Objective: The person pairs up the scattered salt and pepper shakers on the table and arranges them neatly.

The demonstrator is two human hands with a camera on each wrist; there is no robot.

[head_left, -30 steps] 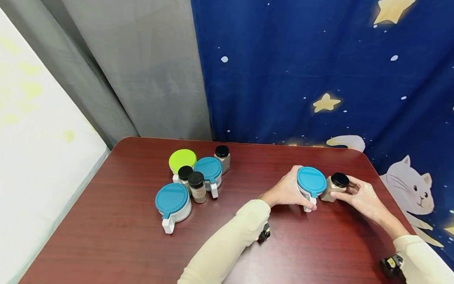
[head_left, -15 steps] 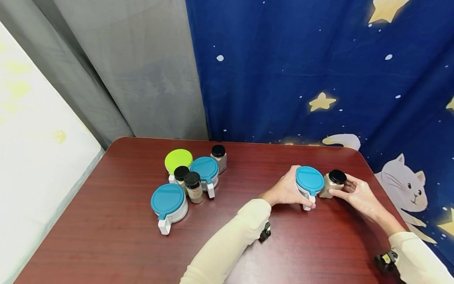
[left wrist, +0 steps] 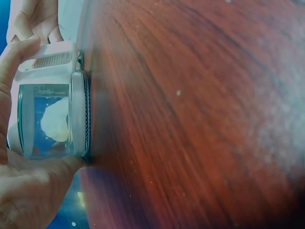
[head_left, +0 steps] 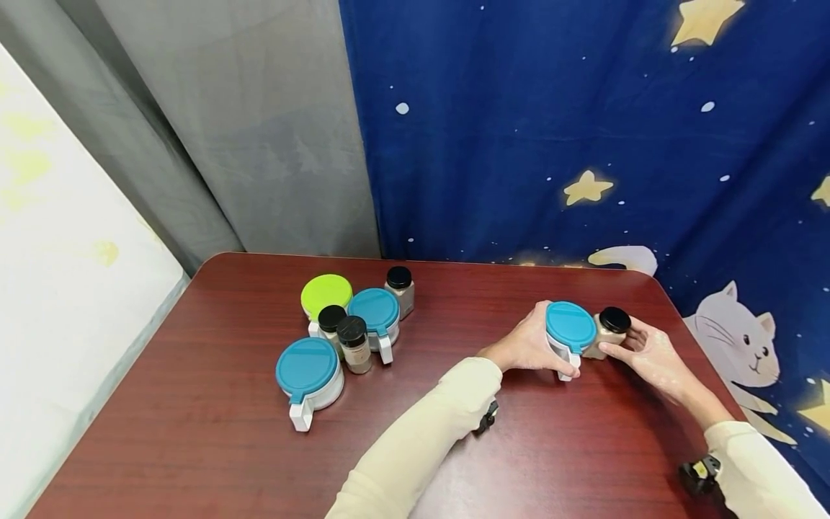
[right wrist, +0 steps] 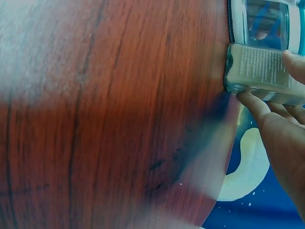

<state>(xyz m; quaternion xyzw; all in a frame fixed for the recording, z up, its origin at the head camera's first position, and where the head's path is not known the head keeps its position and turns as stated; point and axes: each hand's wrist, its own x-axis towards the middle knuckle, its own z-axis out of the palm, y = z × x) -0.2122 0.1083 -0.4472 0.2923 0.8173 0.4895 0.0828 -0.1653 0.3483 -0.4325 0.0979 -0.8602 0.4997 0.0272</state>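
Toward the table's right side, my left hand (head_left: 528, 344) grips a seasoning jar with a blue lid (head_left: 570, 326), a white handle (left wrist: 52, 49) and a clear body (left wrist: 45, 121). Its fingers and thumb go around the jar from the left. My right hand (head_left: 658, 359) holds a squarish spice jar with a black lid (head_left: 614, 319) from the right, between thumb and fingers. Fine print covers one face of this spice jar (right wrist: 259, 67) in the right wrist view. Both jars stand upright on the table, side by side and seemingly touching.
On the left of the wooden table (head_left: 214, 432) stand a green-lidded jar (head_left: 326, 294), two blue-lidded jars, one nearer (head_left: 307, 367) and one farther (head_left: 374, 308), and several black-lidded spice jars (head_left: 355, 346). A blue curtain (head_left: 493, 144) hangs behind the far edge.
The blue-lidded jar in my left hand and the spice jar in my right hand have come slightly closer together. The head view has shifted a little; the left group stays put.
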